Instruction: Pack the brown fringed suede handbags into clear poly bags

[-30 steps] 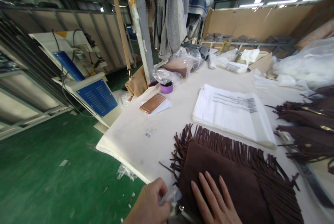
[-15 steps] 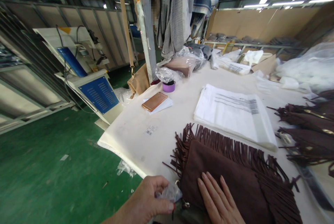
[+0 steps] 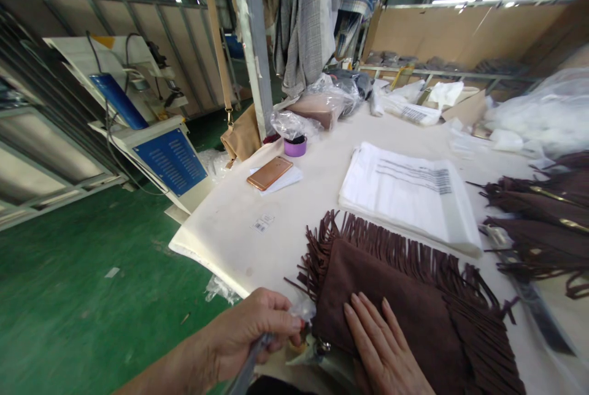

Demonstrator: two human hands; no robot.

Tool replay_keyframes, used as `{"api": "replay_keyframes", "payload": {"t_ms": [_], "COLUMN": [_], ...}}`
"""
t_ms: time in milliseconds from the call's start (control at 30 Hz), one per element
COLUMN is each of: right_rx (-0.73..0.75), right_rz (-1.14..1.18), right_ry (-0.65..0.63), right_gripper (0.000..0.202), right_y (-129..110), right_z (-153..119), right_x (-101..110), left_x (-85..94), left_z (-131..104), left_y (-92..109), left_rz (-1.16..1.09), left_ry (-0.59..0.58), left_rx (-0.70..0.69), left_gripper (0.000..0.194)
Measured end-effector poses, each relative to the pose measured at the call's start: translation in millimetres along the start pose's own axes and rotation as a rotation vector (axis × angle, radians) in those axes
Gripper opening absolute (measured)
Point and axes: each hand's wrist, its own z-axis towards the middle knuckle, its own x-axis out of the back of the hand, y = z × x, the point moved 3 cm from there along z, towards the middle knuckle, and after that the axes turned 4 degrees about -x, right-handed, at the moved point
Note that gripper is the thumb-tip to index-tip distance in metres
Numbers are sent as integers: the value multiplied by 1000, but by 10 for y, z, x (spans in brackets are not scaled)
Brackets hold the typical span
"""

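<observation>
A dark brown fringed bag (image 3: 396, 297) lies flat at the near edge of the covered table. My right hand (image 3: 381, 340) rests on it, fingers stretched out and palm down. Beside the bag's left corner, my left hand (image 3: 262, 327) is closed in a pinch on clear plastic (image 3: 304, 309), which sits close to the bag's metal ring. A grey strip (image 3: 251, 361) runs down from under my left hand; what it belongs to is hidden. Behind the bag lies a stack of white printed plastic bags (image 3: 405, 192).
On the white-covered table (image 3: 221, 229) are a phone (image 3: 269, 173), a purple tape roll (image 3: 295, 146) and plastic-wrapped items. More brown fringed bags (image 3: 543, 217) lie at the right. A metal post (image 3: 253, 45) stands behind; a machine (image 3: 170, 162) is on the left.
My left hand has shifted slightly up and turned, and the grey strip now shows under it. My right hand stays flat on the bag. The whole view has moved a little.
</observation>
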Motion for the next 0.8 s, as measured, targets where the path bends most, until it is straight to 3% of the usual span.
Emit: {"api": "replay_keyframes", "payload": {"t_ms": [133, 233, 300, 400, 467, 567, 667, 800], "right_rx": [-8, -12, -9, -14, -21, -26, -31, 7], "right_rz": [7, 18, 12, 2, 5, 26, 52, -5], "right_ry": [4, 3, 24, 77, 82, 70, 72, 80], "right_gripper": [51, 51, 48, 43, 42, 44, 45, 43], "right_y": [-1, -1, -1, 7, 13, 16, 22, 46], "right_z": [-17, -9, 18, 70, 91, 88, 68, 67], "right_x": [-9, -1, 26, 78, 90, 83, 85, 92], "left_x": [-9, -55, -67, -72, -98, -127, -119, -122], "left_z": [74, 114, 122, 95, 84, 99, 118, 159], "left_y": [-136, -233, -238, -169, -141, -171, -222, -200], "left_rz": [-169, -218, -185, -131, -109, -117, -112, 26], "left_ry": [-17, -45, 35, 188, 146, 13, 30, 117], "left_rx": [162, 290, 230, 29, 4, 148, 243, -39], "left_gripper": [65, 75, 70, 60, 59, 64, 69, 64]}}
